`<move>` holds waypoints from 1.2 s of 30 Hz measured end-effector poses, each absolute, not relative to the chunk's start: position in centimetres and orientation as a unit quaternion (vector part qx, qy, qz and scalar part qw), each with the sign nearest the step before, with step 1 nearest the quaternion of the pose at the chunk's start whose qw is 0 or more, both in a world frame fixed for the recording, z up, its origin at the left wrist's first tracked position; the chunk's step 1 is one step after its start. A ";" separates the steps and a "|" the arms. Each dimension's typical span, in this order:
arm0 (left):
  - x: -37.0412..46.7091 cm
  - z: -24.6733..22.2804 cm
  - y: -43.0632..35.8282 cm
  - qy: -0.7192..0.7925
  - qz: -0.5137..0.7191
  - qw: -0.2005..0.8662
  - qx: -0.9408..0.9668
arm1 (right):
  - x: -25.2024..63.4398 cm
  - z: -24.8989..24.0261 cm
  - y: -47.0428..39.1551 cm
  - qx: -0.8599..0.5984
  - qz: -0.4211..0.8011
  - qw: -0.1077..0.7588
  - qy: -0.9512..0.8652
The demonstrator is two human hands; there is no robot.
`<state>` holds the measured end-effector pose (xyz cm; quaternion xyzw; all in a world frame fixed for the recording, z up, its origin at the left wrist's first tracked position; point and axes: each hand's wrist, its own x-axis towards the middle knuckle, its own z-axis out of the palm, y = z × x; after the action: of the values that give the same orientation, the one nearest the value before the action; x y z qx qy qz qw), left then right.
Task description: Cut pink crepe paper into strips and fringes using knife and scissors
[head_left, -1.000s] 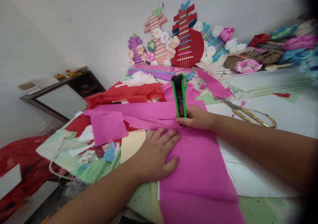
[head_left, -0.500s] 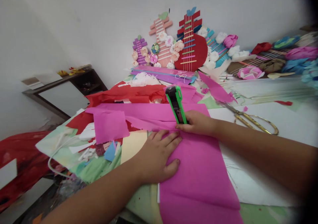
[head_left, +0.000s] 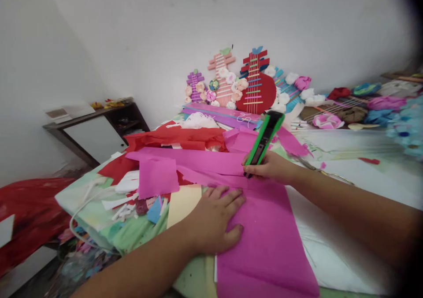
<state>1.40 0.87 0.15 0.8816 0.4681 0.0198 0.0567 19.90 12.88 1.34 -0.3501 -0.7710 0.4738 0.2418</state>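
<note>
My left hand (head_left: 216,218) lies flat with its fingers spread on the left edge of a large magenta sheet (head_left: 264,240). In my right hand (head_left: 264,165) is a green and black cutter (head_left: 262,146), its lower end down at the sheet near a fold. The cutter's top leans to the right. Beyond both hands a long magenta strip (head_left: 198,159) runs across the table, and a smaller magenta piece (head_left: 157,176) lies at its left. Whether a blade sticks out cannot be made out.
Scissors (head_left: 325,172) lie behind my right forearm. Red paper (head_left: 178,137) and white string (head_left: 200,121) are at the back, before guitar-shaped crafts (head_left: 256,88) against the wall. Paper scraps (head_left: 125,207) and a white cable (head_left: 74,225) are at the left.
The cutter has gone from leaning left to leaning right, and my right hand has shifted a little along the fold. My left hand stays flat on the sheet. The camera view has tilted up.
</note>
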 end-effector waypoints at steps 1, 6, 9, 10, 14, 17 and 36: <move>1.4 0.2 0.9 0.468 0.022 0.058 0.882 | 20.0 1.7 12.8 -0.339 0.487 0.231 -0.771; 1.7 0.2 1.0 0.472 0.037 0.053 0.879 | 20.7 0.9 12.2 -0.358 0.485 0.236 -0.762; 1.7 0.0 1.0 0.475 0.044 0.051 0.877 | 21.1 -0.5 12.0 -0.369 0.482 0.266 -0.749; 1.8 -0.1 0.9 0.474 0.046 0.051 0.878 | 21.3 -0.8 12.0 -0.365 0.485 0.270 -0.747; 1.7 -0.1 0.9 0.471 0.034 0.055 0.880 | 21.7 -1.1 12.0 -0.355 0.492 0.251 -0.754; 1.7 0.2 1.0 0.473 0.017 0.064 0.879 | 21.7 -1.0 11.9 -0.353 0.495 0.238 -0.757; 1.5 0.0 1.2 0.462 0.008 0.070 0.884 | 21.7 -1.3 12.2 -0.311 0.415 0.243 -0.820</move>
<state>1.49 1.21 -0.02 0.8840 0.4621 0.0078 0.0701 21.66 12.24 -1.25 -0.3106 -0.8198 0.4153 0.2429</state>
